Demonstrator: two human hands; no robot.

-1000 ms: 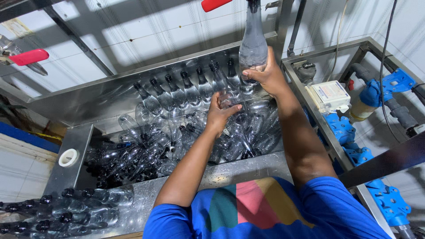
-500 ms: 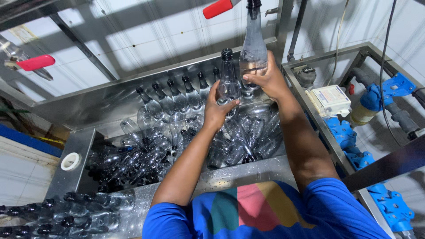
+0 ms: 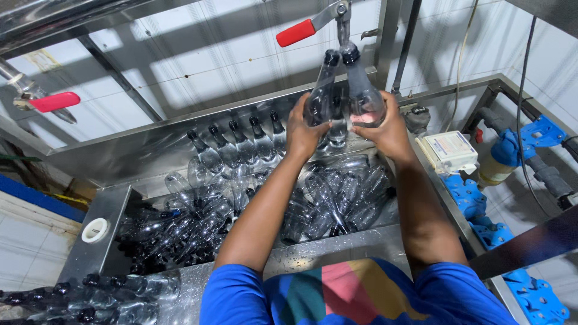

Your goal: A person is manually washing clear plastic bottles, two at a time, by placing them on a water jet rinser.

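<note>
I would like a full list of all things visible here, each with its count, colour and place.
held bottles: two, clear with dark caps, raised under the tap, one in each hand
tap lever: one, red, top centre, above the held bottles
second lever: one, red, far left
trough: one, steel, centre
loose bottles: many, clear with dark caps, heaped in the trough; count cannot be told
row of bottles: several, clear, bottom left, outside the trough
white ring: one, on the trough's left ledge
box: one, white, right of the trough
pipe fittings: several, blue, right side
left hand: grip on the left bottle
right hand: grip on the right bottle
</note>
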